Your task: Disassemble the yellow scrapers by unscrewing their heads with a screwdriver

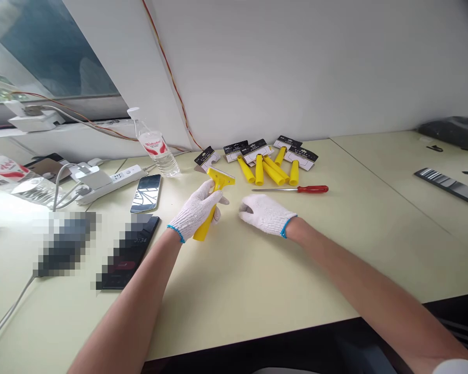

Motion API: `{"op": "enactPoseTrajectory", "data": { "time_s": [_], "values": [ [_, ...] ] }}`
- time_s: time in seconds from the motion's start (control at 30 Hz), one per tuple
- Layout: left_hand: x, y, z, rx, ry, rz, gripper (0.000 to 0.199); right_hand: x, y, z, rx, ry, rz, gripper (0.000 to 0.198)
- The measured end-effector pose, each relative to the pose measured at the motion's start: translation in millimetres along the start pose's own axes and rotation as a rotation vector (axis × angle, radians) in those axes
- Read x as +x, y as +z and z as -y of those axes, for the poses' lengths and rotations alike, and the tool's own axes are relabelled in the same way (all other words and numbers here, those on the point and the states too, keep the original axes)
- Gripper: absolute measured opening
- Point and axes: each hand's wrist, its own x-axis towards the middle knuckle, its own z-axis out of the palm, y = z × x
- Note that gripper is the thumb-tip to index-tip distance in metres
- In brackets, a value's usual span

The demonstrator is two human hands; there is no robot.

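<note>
My left hand, in a white knit glove with a blue cuff, is wrapped round the handle of a yellow scraper. The scraper's wide head points up and away, above the table. To its right, my right hand, gloved the same way, is held low over the table with its fingers curled together. Whatever those fingers may hold is hidden. Just beyond this hand lies a screwdriver with a red handle, its shaft pointing left.
Several yellow handles with black-and-white cards lie near the wall. A water bottle, a power strip and phones occupy the left side. A dark strip and black plastic bag are on the right.
</note>
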Motion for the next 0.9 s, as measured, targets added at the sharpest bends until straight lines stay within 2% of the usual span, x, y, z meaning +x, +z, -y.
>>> {"op": "enactPoseTrajectory", "data": {
  "time_s": [0.1, 0.2, 0.27, 0.5, 0.67, 0.83, 0.9],
  "values": [
    [-1, 0, 2, -0.007, -0.027, 0.052, 0.047, -1, -6, -6, 0.032, 0.03, -0.089, 0.018],
    [-1, 2, 1, -0.012, -0.078, 0.103, 0.044, 1, -14, -12, 0.057, 0.081, -0.237, 0.018],
    [-2, 3, 0, -0.011, -0.1, 0.129, 0.04, 3, -17, -14, 0.051, 0.104, -0.286, 0.018],
    [-5, 2, 0, -0.027, -0.1, 0.193, 0.034, 4, -13, -14, 0.079, 0.115, -0.271, 0.022],
    [-4, 1, 0, -0.009, -0.076, 0.244, 0.031, 6, -12, -11, 0.182, 0.019, -0.337, 0.021],
    [-4, -4, 0, 0.031, -0.085, 0.228, 0.034, 8, -17, -13, 0.265, 0.047, -0.311, 0.023],
    [-3, -7, 0, -0.004, -0.074, 0.169, 0.038, 6, -21, -17, 0.251, 0.079, -0.328, 0.025]
  ]
}}
